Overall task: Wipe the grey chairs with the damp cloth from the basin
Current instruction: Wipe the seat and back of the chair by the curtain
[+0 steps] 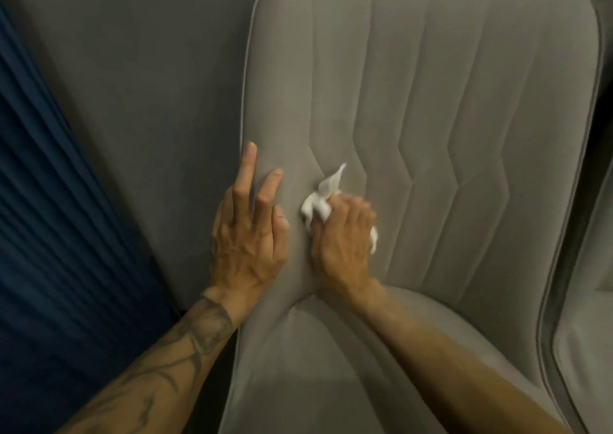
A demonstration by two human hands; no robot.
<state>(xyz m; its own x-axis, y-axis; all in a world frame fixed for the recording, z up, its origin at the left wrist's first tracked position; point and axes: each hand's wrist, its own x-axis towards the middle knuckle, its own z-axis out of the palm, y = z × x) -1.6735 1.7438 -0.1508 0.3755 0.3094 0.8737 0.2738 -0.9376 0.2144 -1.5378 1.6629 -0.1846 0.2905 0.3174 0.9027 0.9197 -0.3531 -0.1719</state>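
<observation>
step: wiping chair [464, 135] back | right hand [341, 238] fingers curled round cloth [315, 206], mid-frame | left hand [247, 234] flat, fingers straight, bracing | cloth looked soft, limp, best bunched

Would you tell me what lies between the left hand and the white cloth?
In the head view, only bare fabric of the grey chair lies between the left hand and the cloth.
</observation>
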